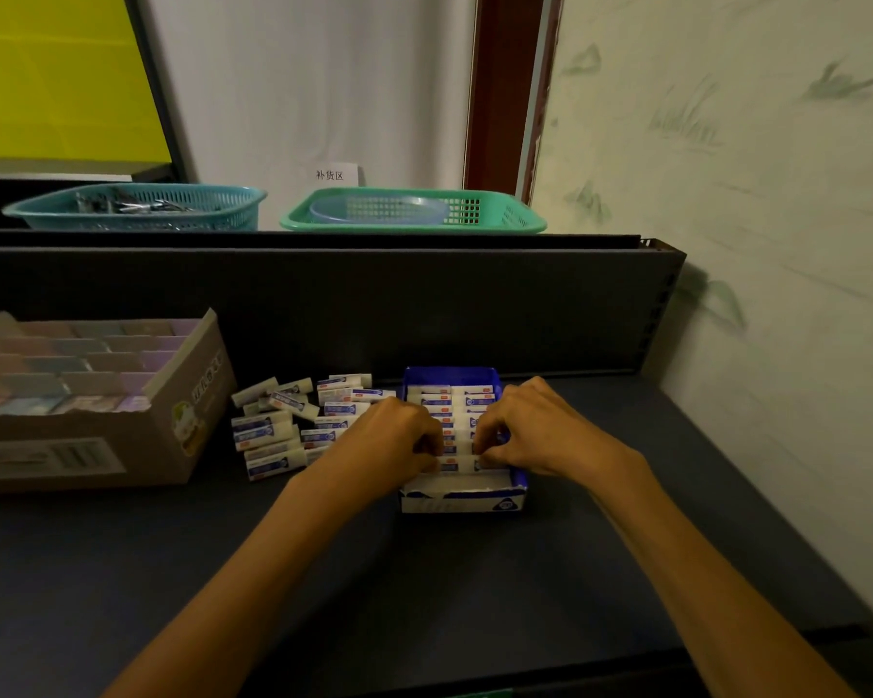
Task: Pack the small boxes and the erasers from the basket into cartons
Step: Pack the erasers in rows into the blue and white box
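Observation:
A small blue and white carton (462,498) stands on the dark shelf, partly filled with two rows of white erasers in blue sleeves. My left hand (399,435) and my right hand (530,425) are both over it, fingers curled down and pinching the same eraser (458,464) at the near end of the rows. A loose pile of erasers (293,420) lies on the shelf just left of the carton. At the far left a brown carton (182,410) holds rows of small pastel boxes (61,365).
On the upper ledge sit a teal basket (137,206) with metal clips and a green basket (414,211) with a clear bowl. A wall bounds the shelf at the right. A dark back panel (323,304) rises behind the cartons.

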`<control>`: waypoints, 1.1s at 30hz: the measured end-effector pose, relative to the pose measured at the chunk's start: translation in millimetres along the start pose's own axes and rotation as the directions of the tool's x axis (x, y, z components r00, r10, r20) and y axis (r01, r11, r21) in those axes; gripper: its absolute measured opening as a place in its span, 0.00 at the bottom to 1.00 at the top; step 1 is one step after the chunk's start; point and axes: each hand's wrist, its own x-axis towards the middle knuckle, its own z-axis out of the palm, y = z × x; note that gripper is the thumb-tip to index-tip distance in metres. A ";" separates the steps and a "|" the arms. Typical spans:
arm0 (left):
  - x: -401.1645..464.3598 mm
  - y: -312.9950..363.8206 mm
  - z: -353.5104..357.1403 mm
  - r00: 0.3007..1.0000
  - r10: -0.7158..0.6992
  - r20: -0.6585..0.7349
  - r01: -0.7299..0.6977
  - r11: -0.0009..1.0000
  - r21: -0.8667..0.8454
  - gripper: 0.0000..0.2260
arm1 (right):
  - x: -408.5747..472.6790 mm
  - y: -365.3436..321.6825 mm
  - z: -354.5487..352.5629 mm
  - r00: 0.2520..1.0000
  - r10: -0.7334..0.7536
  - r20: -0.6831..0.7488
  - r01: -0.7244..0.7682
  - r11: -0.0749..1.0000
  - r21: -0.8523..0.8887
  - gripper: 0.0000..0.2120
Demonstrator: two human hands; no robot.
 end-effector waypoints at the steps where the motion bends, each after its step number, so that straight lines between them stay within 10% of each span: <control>1: 0.4 -0.6 0.6 1.000 -0.003 -0.004 0.003 1.000 -0.006 0.11 | 0.0 -0.5 0.3 1.000 0.001 -0.001 -0.001 1.000 -0.002 0.10; 17: -61.0 -53.5 -42.1 0.948 -0.276 -0.158 0.294 0.950 0.104 0.26 | 14.4 -53.0 -3.8 0.957 -0.082 -0.278 0.091 0.996 0.021 0.19; 33: -113.1 -97.5 -25.9 0.959 -0.259 -0.113 0.264 0.964 0.033 0.17 | 57.3 -127.3 35.8 0.969 -0.189 -0.160 0.198 0.980 0.037 0.19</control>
